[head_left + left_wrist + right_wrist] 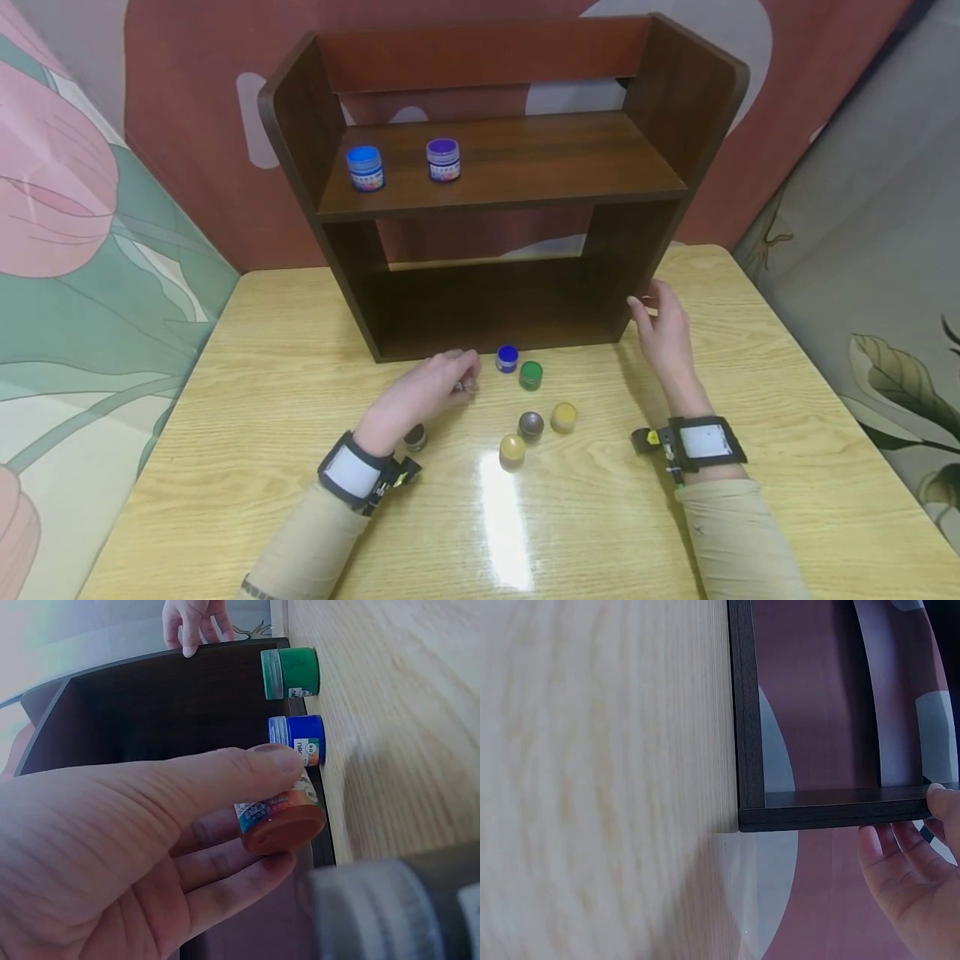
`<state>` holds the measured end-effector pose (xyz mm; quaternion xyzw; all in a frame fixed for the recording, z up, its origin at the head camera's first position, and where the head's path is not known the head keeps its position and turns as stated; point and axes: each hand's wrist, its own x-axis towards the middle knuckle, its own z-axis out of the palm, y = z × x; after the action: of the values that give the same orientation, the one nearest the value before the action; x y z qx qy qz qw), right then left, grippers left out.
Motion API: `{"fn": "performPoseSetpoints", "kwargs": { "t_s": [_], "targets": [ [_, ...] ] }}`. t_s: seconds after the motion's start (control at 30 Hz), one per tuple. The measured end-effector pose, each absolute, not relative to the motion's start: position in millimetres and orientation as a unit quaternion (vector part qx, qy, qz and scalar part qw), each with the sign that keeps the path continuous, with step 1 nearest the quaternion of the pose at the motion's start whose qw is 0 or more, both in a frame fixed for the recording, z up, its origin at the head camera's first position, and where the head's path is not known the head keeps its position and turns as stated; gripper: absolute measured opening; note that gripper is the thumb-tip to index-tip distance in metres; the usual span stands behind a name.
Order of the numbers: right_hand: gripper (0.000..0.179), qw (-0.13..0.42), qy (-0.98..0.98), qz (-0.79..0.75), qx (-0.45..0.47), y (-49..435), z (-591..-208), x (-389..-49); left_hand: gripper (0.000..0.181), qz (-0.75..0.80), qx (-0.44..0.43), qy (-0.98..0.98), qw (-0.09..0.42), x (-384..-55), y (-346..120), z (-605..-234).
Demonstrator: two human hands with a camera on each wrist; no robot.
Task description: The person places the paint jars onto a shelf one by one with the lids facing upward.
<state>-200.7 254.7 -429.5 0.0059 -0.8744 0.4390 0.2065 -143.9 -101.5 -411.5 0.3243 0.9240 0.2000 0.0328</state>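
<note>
My left hand (pixel 423 392) pinches a small paint jar (pixel 281 825) between thumb and fingers, low at the shelf's front edge. In the left wrist view its orange-brown end faces the camera; in the head view the fingers mostly hide it. A dark blue paint jar (pixel 507 359) and a green paint jar (pixel 531 375) stand just right of that hand. My right hand (pixel 666 333) holds the right side panel of the dark brown wooden shelf (pixel 498 204), the thumb (pixel 936 801) at its edge and the fingers (pixel 892 859) along its outer face.
On the upper board stand a light blue jar (pixel 366 169) and a purple jar (pixel 443 160). Nearer on the table (pixel 600 517) are a grey jar (pixel 531 426) and two yellow jars, one (pixel 564 417) farther back. A dark jar (pixel 415 437) sits beside my left wrist.
</note>
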Motion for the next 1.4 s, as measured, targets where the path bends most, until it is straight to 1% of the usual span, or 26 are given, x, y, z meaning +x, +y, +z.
{"fn": "performPoseSetpoints", "kwargs": {
  "t_s": [0.23,0.4,0.5,0.6,0.73,0.83,0.97,1.4],
  "targets": [
    [0.038,0.205,-0.876,0.437,0.008,254.7,-429.8,-200.5,0.015,0.192,0.331,0.924,0.023,-146.2,-99.6,-414.3],
    [0.038,0.206,-0.874,0.439,0.011,254.3,-429.8,-200.8,0.015,0.180,0.342,0.923,0.002,-146.9,-99.6,-415.3],
    [0.037,0.209,-0.873,0.440,0.011,254.4,-429.7,-200.9,0.017,0.182,0.338,0.923,0.008,-146.2,-99.6,-415.0],
    [0.037,0.212,-0.873,0.440,0.010,254.6,-429.9,-201.1,0.024,0.181,0.330,0.926,0.024,-145.1,-99.4,-414.5],
    [0.036,0.215,-0.872,0.439,0.009,254.7,-429.9,-201.3,0.029,0.169,0.336,0.926,0.027,-143.9,-99.7,-414.3],
    [0.036,0.214,-0.872,0.439,0.008,254.6,-429.5,-201.2,0.025,0.164,0.349,0.923,0.017,-143.5,-99.8,-414.4],
    [0.036,0.212,-0.873,0.438,0.006,254.4,-428.8,-200.8,0.021,0.163,0.352,0.922,0.016,-142.8,-99.5,-414.1],
    [0.036,0.212,-0.874,0.437,0.005,254.6,-429.1,-200.8,0.020,0.165,0.326,0.930,0.032,-142.7,-100.2,-416.3]
  ]
}}
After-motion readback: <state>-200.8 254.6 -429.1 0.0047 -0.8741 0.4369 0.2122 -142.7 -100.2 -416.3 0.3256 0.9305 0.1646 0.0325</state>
